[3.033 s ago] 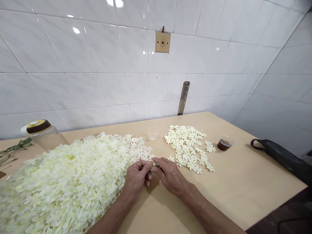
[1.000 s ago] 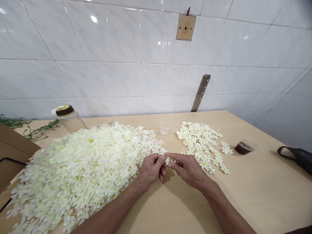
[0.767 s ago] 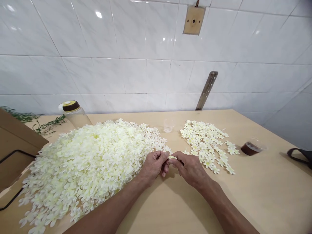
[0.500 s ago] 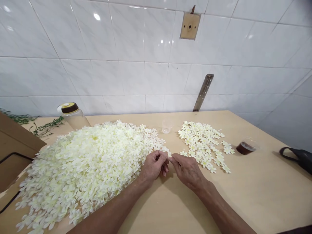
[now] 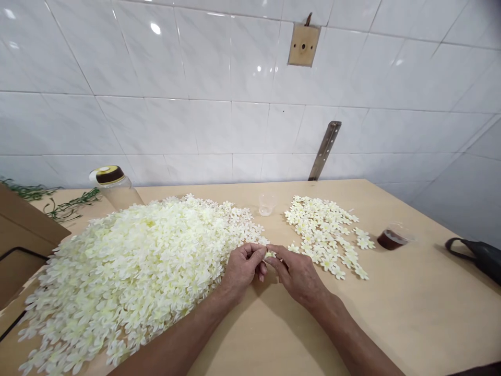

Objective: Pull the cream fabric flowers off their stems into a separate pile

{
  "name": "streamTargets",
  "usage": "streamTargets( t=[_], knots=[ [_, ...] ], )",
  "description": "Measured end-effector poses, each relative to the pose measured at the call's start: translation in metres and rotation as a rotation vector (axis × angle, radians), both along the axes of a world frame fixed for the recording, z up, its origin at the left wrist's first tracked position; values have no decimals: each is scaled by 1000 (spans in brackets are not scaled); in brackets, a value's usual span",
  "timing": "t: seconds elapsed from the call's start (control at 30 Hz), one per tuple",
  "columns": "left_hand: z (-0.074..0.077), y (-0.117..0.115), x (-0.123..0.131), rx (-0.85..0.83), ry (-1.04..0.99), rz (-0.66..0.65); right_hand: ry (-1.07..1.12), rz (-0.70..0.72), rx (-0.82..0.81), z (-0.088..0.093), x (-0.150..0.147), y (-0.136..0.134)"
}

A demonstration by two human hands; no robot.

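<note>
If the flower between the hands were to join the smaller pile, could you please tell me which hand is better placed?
Probably the right hand: it is at the flower and nearer the smaller pile. The left hand is beside the larger pile, farther from the smaller one.

Indoor craft workspace; home or workshop, cannot tell. Signs: glossy white marbled wall tiles, yellowed square wall plate, pale tan smooth tabletop heaped with small cream-white petalled flowers.
</note>
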State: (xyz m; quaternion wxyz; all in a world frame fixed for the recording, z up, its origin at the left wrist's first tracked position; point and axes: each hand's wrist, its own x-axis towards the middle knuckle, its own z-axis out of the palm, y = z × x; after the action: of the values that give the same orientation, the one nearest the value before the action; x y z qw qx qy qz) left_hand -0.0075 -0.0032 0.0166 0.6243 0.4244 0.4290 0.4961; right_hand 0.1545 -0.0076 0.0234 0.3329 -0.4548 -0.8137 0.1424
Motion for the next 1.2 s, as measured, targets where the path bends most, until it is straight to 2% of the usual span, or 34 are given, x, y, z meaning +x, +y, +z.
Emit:
streamTargets(
  t=[0.27,0.5,0.8,1.03,1.2],
  knots=[
    [-3,-4,4,87,99,30,-68,-99,97,-6,2,1],
    [5,-1,0,-28,-70,-23,136,-5,20,-1,-1,-2],
    [6,-2,-4,-40,-103,-99,178,-50,40,-1,-2,1],
    [5,2,-7,-67,-20,-89,194,19,-145,6,6,-2],
    [2,2,-6,-48,84,-123,99,36,-82,7,15,4]
  ],
)
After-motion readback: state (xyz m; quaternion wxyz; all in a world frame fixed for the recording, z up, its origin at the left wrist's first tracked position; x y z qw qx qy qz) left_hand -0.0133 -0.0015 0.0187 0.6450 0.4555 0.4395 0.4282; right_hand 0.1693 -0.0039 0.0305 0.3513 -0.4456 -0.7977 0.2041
